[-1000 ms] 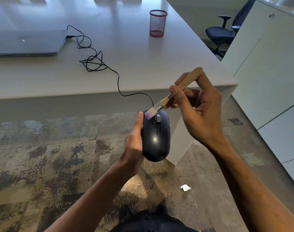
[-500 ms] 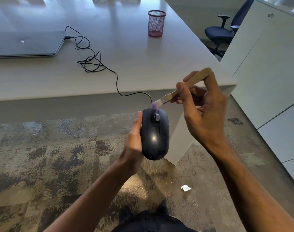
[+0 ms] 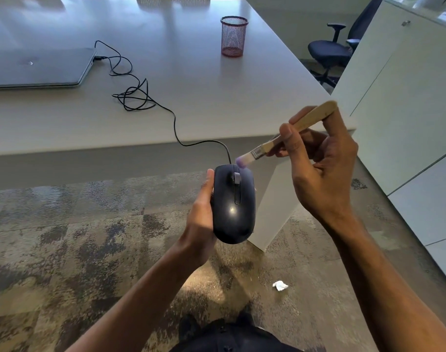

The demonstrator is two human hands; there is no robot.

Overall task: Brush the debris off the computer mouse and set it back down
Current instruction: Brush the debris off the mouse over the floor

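Big pale desk [image 3: 191, 102] fills the top of the view, its front edge running across mid-frame, patchy grey-brown carpet [image 3: 64, 250] below. White cabinets [image 3: 407, 123] on the right, w/ a dark office chair [image 3: 328, 52] behind, past the desk corner. Closed laptop [image 3: 36, 68] sits far left on the desk; black cable [image 3: 133, 97] plugged at its side, tangled in loops on the desktop, then drops over the front edge and runs to the mouse. Red mesh cup [image 3: 233, 36] stands upright near the desk's far right, well apart from the laptop.

Now the action: mouse [image 3: 234, 204] is off the desk, held in the air in front of the desk edge, above the carpet, top side up, wheel end pointing away. Left hand [image 3: 200, 224] is wrapped round its left flank & underside, thumb lying along the side. Right hand [image 3: 323, 171] is up & to the right, pinching the brush [image 3: 280, 138] by its wooden handle btwn thumb and fingers, handle angled up-right. Bristles point down-left, tip just beside the mouse's front edge next to the cable entry; touching or just clear, can't tell, it's blurred.

Small white paper scrap [image 3: 280, 285] lies on the carpet, lower right, below the hands
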